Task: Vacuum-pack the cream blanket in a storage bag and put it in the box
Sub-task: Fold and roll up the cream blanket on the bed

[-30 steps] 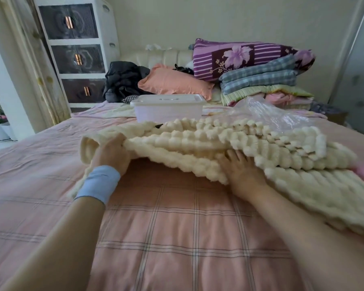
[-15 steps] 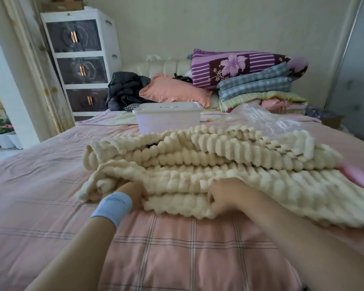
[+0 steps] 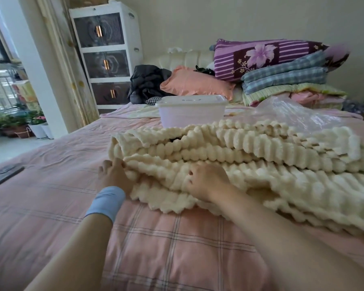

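Note:
The cream ribbed blanket [image 3: 250, 156] lies folded in thick layers across the pink checked bed [image 3: 156, 248]. My left hand [image 3: 114, 175], with a blue wristband, grips the blanket's near left corner. My right hand [image 3: 206, 182] clutches the front edge of a lower layer, fingers curled into the pile. A crumpled clear storage bag [image 3: 292, 114] lies behind the blanket on the right. The white plastic box [image 3: 191, 111] with its lid on stands behind the blanket near the middle.
Pillows and folded quilts [image 3: 282, 72] are piled at the headboard. A dark garment [image 3: 147, 82] lies beside them. A white drawer cabinet [image 3: 105, 55] stands at the left wall. A dark flat object [image 3: 2, 175] rests at the bed's left edge.
My hands drew the blanket's far layer toward me and folded it over, then gripped the front edge; the left hand has shifted to the near left corner.

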A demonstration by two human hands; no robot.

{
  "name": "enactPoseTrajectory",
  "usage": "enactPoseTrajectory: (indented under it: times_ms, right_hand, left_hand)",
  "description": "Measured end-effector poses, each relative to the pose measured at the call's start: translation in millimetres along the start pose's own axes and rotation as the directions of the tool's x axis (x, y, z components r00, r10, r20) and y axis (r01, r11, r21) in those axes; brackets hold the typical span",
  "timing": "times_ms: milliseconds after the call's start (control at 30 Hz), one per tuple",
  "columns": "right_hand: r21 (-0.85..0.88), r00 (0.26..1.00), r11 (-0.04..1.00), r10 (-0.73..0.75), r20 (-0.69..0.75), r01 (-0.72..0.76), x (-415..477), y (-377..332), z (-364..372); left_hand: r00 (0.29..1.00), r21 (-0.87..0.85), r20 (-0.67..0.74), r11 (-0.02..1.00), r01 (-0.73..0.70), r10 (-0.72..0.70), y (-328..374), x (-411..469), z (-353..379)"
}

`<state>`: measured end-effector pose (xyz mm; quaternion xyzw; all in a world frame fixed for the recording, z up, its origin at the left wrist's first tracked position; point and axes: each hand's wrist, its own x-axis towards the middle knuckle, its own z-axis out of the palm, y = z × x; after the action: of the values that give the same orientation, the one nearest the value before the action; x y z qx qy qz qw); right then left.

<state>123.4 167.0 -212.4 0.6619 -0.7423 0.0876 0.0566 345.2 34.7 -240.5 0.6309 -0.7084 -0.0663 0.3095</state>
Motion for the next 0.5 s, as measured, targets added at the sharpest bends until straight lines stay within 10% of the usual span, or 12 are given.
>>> enactPoseTrajectory:
  times_ms: [133,267,400,500]
  right_hand:
    - [0.071,0.971,0.991,-0.124,0.203,0.112,23.3,-33.5,38.5]
    - [0.020,0.966,0.999,-0.029,0.257,0.025,34.5,-42.9,55.5]
    - [-0.006,0.982,0.997,-0.079,-0.172,0.079,41.1,-24.8,55.7]
    - [0.137,0.858,0.973,-0.091,-0.506,0.184,41.3,-12.0,48.3]
  left_hand:
    - [0.953,0.087,0.294,0.995,0.048,-0.071,-37.3,9.0,18.2]
    - [0.923,0.162,0.332,0.953,-0.256,0.192,-44.1,20.8,27.2]
    - [0.931,-0.007,0.206,0.952,-0.305,0.300,-46.1,37.5,6.0]
    - [0.986,0.242,-0.134,0.968,-0.069,0.103,-70.8,59.7,-32.5]
